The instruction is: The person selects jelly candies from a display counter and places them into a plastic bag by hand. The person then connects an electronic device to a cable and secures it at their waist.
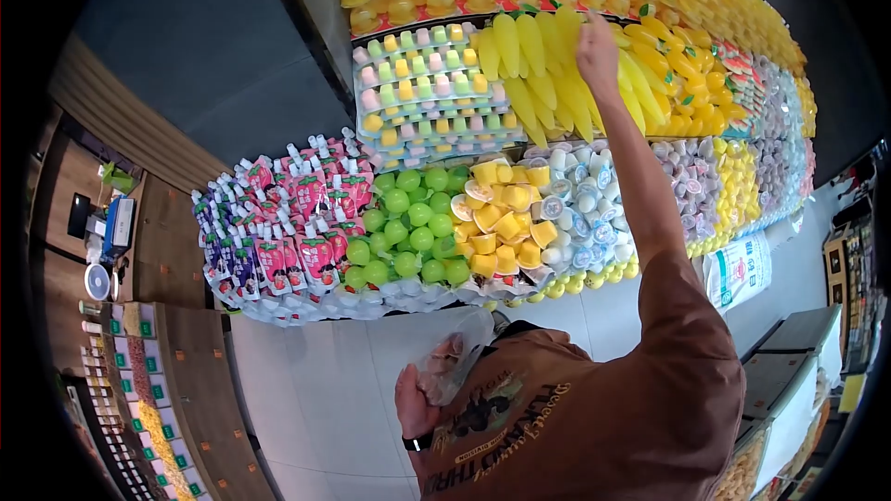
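Head camera: left hand (417, 401) grasps a clear plastic bag (471, 334) beside the brown T-shirt (603, 408), apparently freeing the right hand (596, 48), finger closure indeterminable, to reach yellow banana-shaped packs (531, 44).

Pouches (311, 260) left of jelly balls (419, 213), cups (508, 221) right; banana packs (531, 42) behind, right hand (597, 48) at them.

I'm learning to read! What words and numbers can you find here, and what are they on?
"Desert": on the shirt.
"DIVISION": on the shirt; its other print is unclear.
Pouches, white bag, green tags: print too small or blurred to read.
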